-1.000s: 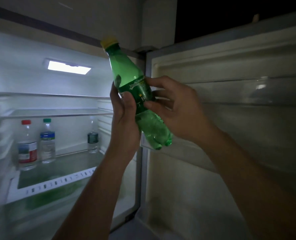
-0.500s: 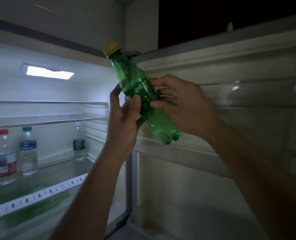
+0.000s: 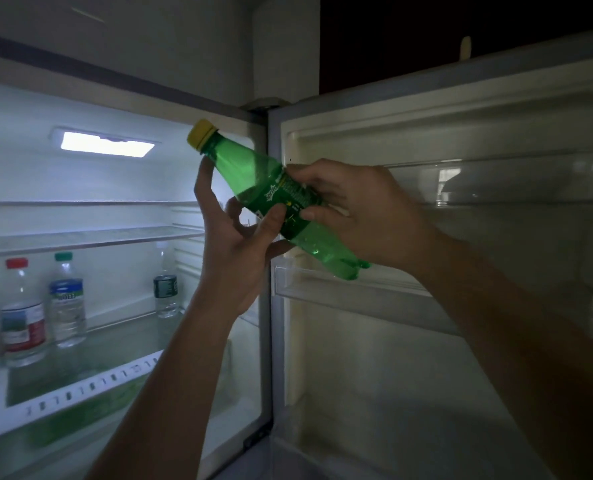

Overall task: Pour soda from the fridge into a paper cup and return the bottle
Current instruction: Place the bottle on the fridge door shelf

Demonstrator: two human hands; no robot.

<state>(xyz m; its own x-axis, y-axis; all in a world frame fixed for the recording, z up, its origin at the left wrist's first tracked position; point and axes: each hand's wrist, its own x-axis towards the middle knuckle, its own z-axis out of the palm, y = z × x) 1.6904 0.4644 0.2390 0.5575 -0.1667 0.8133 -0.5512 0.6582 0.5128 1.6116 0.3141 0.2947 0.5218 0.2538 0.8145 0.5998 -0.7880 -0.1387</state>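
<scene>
A: Far left, on the glass fridge shelf (image 3: 121, 336): three clear plastic water bottles, one red-capped (image 3: 21, 311), one green-capped (image 3: 67, 299), one smaller at the back (image 3: 165, 289). Upright, well apart from the hands; left alone, presumably as no part of the task.

B: And centre?

A: Green plastic soda bottle with yellow screw cap (image 3: 281, 202), tilted, cap up-left, base down-right, held in the air before the hinge edge of the fridge. Left hand (image 3: 239, 244) cupped beneath, thumb pressed on the label, index finger stretched up toward the neck. Right hand (image 3: 360, 216) clasped round the label and lower body. Both sets of fingers closed on the bottle; two-handed hold likely for steadying while turning it. Cap on.

B: To the right?

A: Open white fridge door (image 3: 426, 341), its clear door racks (image 3: 350, 289) apparently bare; bottle base just above the middle rack. Whether being taken out or put back: cannot tell.

B: Surroundings?

A: Dark room, lit mainly by the rectangular interior lamp (image 3: 106, 147). No paper cup or worktop in view.
</scene>
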